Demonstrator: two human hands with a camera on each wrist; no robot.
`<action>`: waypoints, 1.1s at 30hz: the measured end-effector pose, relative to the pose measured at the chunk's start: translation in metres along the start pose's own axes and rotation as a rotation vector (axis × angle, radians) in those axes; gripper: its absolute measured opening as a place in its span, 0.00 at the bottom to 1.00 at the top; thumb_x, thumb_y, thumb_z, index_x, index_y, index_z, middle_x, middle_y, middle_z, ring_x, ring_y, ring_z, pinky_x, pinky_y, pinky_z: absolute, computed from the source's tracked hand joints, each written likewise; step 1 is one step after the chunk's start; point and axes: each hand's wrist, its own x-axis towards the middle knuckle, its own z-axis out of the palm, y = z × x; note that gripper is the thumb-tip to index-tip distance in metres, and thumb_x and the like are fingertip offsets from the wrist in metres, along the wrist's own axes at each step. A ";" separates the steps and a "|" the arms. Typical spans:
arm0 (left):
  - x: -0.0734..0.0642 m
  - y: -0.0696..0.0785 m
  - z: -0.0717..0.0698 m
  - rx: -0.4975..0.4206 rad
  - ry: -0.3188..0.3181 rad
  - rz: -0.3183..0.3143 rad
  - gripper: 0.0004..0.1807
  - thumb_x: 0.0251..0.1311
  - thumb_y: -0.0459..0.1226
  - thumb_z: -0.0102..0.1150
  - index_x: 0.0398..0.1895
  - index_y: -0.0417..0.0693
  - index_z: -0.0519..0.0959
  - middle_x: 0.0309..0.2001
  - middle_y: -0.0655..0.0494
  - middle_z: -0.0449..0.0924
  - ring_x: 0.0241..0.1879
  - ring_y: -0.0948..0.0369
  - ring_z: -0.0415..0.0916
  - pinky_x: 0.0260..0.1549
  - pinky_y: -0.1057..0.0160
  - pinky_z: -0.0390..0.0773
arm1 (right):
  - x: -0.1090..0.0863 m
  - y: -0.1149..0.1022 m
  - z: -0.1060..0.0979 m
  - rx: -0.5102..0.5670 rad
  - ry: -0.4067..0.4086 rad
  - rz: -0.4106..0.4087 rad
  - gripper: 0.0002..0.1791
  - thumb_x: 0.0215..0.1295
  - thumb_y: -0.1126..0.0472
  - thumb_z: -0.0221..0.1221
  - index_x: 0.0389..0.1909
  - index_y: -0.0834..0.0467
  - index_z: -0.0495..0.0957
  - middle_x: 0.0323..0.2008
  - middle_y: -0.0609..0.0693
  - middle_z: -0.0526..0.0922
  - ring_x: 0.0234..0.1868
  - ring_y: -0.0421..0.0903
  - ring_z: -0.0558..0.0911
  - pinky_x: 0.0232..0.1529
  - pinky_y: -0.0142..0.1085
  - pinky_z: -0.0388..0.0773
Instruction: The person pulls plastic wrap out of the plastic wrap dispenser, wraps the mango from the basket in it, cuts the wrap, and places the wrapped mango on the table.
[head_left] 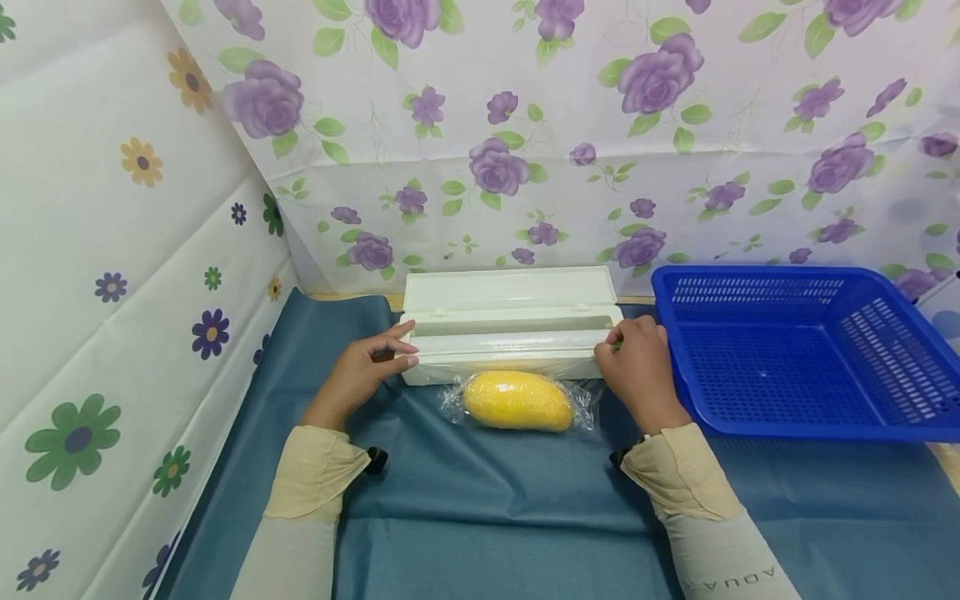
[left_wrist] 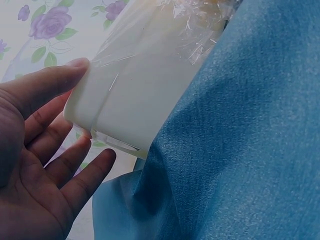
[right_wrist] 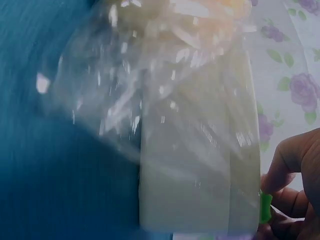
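Observation:
A white cling film dispenser [head_left: 510, 321] lies lengthwise with its lid raised at the back and the film roll showing inside. My left hand [head_left: 367, 367] holds its left end, thumb at the front edge [left_wrist: 80, 75] and fingers over the end; the little finger stands free. At the right end, my right hand [head_left: 641, 367] pinches a small green slide cutter [right_wrist: 266, 207] at the dispenser's edge. A yellow oblong fruit [head_left: 517, 400] lies in front of the dispenser, loosely covered by clear film [right_wrist: 120, 85] that drapes down over the dispenser's front.
A blue plastic basket [head_left: 757, 417] with slotted walls stands just right of the right hand. Teal cloth [head_left: 495, 550] with folds covers the table. Flower-printed sheets hang behind [head_left: 570, 192] and at the left [head_left: 112, 350].

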 end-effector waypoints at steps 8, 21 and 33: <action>0.000 0.002 0.000 0.002 0.015 -0.005 0.16 0.64 0.42 0.68 0.51 0.43 0.85 0.75 0.58 0.66 0.79 0.57 0.55 0.74 0.47 0.63 | 0.001 0.004 0.000 0.002 -0.017 0.022 0.07 0.63 0.61 0.53 0.31 0.61 0.75 0.41 0.60 0.72 0.46 0.59 0.69 0.44 0.49 0.66; -0.001 0.003 0.001 -0.037 0.006 -0.011 0.16 0.65 0.40 0.67 0.51 0.40 0.84 0.75 0.57 0.66 0.79 0.58 0.55 0.75 0.49 0.61 | -0.001 0.002 0.000 0.001 0.001 0.022 0.08 0.66 0.61 0.52 0.33 0.62 0.76 0.44 0.61 0.72 0.48 0.60 0.69 0.46 0.52 0.68; -0.002 0.009 0.004 -0.060 0.045 -0.035 0.19 0.68 0.45 0.63 0.55 0.43 0.83 0.75 0.57 0.67 0.79 0.57 0.54 0.73 0.46 0.64 | -0.004 -0.018 -0.016 0.127 0.048 -0.253 0.07 0.68 0.65 0.56 0.44 0.62 0.78 0.45 0.62 0.75 0.48 0.60 0.73 0.50 0.54 0.71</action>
